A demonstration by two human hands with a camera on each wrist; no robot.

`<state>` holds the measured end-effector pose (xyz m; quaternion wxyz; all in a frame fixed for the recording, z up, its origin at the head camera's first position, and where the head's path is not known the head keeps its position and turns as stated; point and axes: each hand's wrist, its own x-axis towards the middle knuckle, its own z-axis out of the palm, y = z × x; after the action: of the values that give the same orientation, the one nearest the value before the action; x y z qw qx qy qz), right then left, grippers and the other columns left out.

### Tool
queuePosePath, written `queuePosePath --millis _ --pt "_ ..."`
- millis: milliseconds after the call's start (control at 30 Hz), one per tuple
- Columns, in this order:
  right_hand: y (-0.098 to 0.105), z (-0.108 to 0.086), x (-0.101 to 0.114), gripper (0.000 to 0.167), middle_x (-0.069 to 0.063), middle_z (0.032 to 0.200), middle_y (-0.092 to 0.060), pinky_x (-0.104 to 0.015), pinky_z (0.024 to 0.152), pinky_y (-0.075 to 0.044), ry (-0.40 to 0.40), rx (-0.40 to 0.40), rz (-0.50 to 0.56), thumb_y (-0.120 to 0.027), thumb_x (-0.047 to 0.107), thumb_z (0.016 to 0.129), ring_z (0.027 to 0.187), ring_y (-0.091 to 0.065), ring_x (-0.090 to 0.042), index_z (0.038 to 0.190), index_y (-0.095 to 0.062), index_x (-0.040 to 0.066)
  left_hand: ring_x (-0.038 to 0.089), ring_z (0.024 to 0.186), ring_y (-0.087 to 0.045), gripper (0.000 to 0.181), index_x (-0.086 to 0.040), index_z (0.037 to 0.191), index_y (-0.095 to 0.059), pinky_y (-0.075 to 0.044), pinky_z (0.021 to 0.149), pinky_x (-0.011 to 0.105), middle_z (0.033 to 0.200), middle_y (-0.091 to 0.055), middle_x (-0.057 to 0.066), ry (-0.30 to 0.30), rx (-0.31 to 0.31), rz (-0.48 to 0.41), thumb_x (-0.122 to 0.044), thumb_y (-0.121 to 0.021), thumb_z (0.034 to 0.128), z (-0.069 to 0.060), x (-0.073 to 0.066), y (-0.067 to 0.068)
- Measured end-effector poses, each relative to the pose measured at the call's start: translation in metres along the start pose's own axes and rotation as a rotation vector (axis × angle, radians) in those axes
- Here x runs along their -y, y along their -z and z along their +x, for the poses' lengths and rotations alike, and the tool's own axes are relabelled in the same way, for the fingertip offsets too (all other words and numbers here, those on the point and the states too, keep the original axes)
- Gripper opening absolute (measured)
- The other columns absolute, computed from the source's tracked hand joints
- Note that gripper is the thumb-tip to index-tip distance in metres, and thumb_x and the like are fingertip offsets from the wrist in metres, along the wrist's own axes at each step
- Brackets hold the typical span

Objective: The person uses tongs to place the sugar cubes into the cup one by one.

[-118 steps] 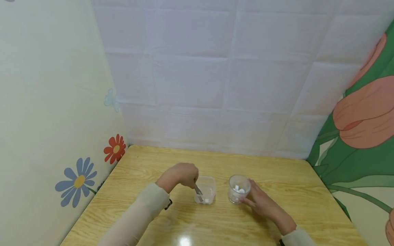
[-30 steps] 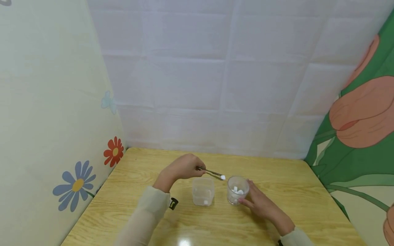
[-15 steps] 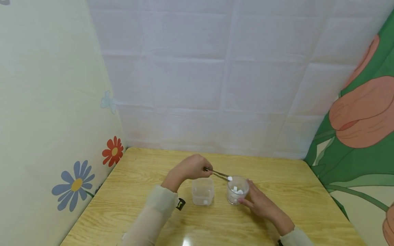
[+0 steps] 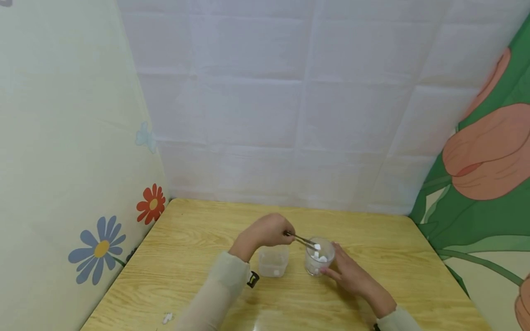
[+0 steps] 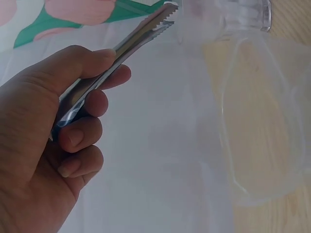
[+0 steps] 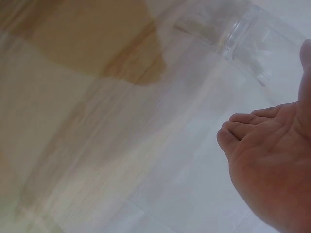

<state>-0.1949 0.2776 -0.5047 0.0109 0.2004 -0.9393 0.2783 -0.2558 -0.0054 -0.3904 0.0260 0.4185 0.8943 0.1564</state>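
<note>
My left hand [image 4: 271, 230] grips small metal tongs [image 5: 116, 56] with serrated tips, thumb on one side and fingers curled on the other. In the head view the tips reach over the rim into a clear glass [image 4: 320, 264], with a white cube [image 4: 317, 247] at them. Several white cubes [image 4: 322, 259] lie in the glass. Around the glass's right side, my right hand [image 4: 352, 273] holds it, thumb in front and fingers behind. Left of the glass stands a clear plastic container [image 4: 273, 264], a white cube [image 4: 276, 273] at its near side.
The wooden table [image 4: 198, 230] meets a white cloth backdrop [image 4: 248, 115] at its far edge. Flower-printed walls flank it left and right. Small white bits [image 4: 167, 317] lie near the front edge, beside the left sleeve [image 4: 215, 294].
My left hand took the tongs out of the plastic container with a white cube, then moved right. The tips now dip into the glass. My right hand stays at the glass.
</note>
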Motion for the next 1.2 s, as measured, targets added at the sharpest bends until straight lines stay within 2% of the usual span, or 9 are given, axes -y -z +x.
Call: queuePosePath --millis 167,400,700,933,1200 --pt "0.0 0.0 0.0 0.085 -0.035 0.158 -0.026 -0.066 0.113 -0.023 -0.009 0.008 -0.004 -0.064 0.044 0.098 0.146 -0.021 -0.054 0.155 -0.027 -0.007 0.001 0.057 -0.047 0.02 -0.023 0.085 -0.077 -0.043 0.06 0.019 0.072 -0.063 -0.016 -0.003 0.013 0.018 -0.025 -0.065 0.1002 0.005 -0.003 -0.008" --pt "-0.002 0.001 -0.002 0.084 -0.035 0.157 -0.027 -0.065 0.113 -0.025 0.004 0.001 -0.014 -0.064 0.042 0.098 0.145 -0.022 -0.054 0.154 -0.027 -0.009 -0.001 0.058 -0.05 0.017 -0.022 0.088 -0.078 -0.044 0.061 0.017 0.074 -0.065 -0.017 -0.001 0.033 0.046 -0.026 -0.066 0.0997 0.012 -0.006 -0.018" --pt "-0.002 0.001 -0.001 0.086 -0.033 0.159 -0.025 -0.066 0.113 -0.025 -0.009 0.015 -0.003 -0.063 0.044 0.098 0.146 -0.021 -0.053 0.155 -0.025 -0.007 0.001 0.055 -0.046 0.02 -0.02 0.082 -0.076 -0.041 0.057 0.018 0.067 -0.06 -0.015 -0.005 0.036 0.066 -0.025 -0.066 0.0989 0.016 -0.007 -0.025" --pt "-0.002 0.0 -0.001 0.088 -0.035 0.158 -0.024 -0.066 0.113 -0.024 -0.02 0.024 -0.005 -0.062 0.045 0.099 0.146 -0.02 -0.054 0.155 -0.023 -0.01 0.001 0.052 -0.038 0.027 -0.022 0.073 -0.068 -0.035 0.053 0.018 0.06 -0.053 -0.013 -0.018 0.033 0.101 -0.026 -0.065 0.0996 0.017 -0.01 -0.024" --pt "-0.002 0.0 -0.002 0.084 -0.035 0.157 -0.026 -0.067 0.112 -0.025 0.023 -0.008 -0.008 -0.063 0.041 0.099 0.145 -0.022 -0.055 0.154 -0.026 -0.009 0.001 0.053 -0.042 0.023 -0.024 0.077 -0.07 -0.038 0.055 0.018 0.065 -0.057 -0.016 -0.042 0.033 0.142 -0.026 -0.065 0.0993 0.012 -0.012 -0.008"
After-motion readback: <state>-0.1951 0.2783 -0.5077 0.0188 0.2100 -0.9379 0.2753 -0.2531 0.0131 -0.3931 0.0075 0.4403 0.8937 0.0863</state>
